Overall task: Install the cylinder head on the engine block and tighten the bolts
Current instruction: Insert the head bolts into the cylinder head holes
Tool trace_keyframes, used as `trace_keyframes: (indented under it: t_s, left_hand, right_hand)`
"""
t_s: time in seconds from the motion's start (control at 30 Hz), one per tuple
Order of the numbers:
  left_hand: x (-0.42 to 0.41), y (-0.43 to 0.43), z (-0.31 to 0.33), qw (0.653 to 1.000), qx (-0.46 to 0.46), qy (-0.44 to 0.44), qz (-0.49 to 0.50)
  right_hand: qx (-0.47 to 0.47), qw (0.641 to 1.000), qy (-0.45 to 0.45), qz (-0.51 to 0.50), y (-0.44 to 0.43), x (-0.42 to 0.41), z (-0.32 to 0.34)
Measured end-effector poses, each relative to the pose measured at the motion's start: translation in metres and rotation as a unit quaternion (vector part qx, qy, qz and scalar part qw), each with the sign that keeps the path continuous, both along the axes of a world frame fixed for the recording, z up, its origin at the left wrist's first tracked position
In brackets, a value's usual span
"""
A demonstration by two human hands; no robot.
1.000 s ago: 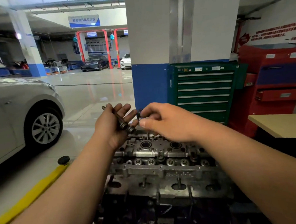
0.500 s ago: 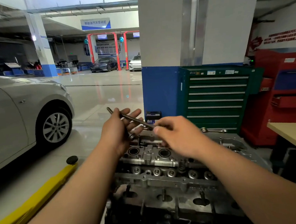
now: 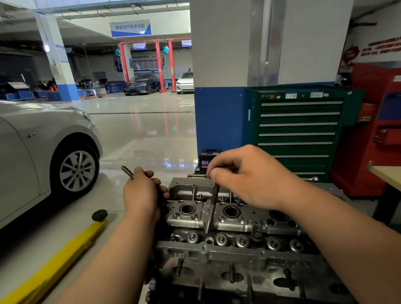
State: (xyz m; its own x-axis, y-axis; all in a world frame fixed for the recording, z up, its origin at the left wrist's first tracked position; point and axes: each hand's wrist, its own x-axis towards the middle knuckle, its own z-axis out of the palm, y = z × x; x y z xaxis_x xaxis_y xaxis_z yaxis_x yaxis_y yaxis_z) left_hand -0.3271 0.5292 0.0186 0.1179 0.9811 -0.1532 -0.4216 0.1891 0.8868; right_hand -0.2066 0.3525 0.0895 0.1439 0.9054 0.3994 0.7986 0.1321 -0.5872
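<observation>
In the head view, the cylinder head is seen seated on the engine block, directly in front of the person and between the two forearms. A long head bolt is pinched near its top by the thumb and fingers of the right hand and is hung almost upright, its tip lowered between two round wells of the head. The left hand is clenched round spare bolts, of which one end is seen above the fist. The step in hand is judged to be the dropping of bolts into their holes before any tightening. It is best done with the bolt kept plumb over its hole, let down under its own weight, and turned by the fingers for the first threads, so that cross-threading is felt early. The spares are best held away from the open wells. Whether the tip has already entered a hole cannot be told, since it is lost against the grey casting. The bolt's head is covered by the right fingers, and the number of spares is hidden inside the left fist. The block is largely in shadow and cut off by the lower edge, and the far end of the head is covered by the right forearm.
</observation>
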Motion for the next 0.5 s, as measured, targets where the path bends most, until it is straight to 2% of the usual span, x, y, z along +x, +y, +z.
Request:
trace_keyframes:
  t_s: [0.1,0.23,0.37,0.5]
  left_hand:
    - [-0.007,0.001,0.002,0.995,-0.065,-0.067,0.022]
    - [-0.012,0.001,0.001,0.993,-0.085,-0.067,0.048]
    - [-0.01,-0.001,0.002,0.997,-0.036,-0.029,0.062]
    - [-0.002,-0.002,0.002,0.993,0.073,0.056,0.074]
  right_hand:
    - [-0.046,0.998,-0.048,0.005,0.006,-0.006,-0.011]
    - [-0.053,0.997,-0.049,0.015,0.009,-0.013,-0.015]
    - [-0.089,0.989,-0.1,0.056,0.009,-0.022,-0.02]
    - [-0.129,0.98,-0.148,0.028,0.009,-0.02,-0.026]
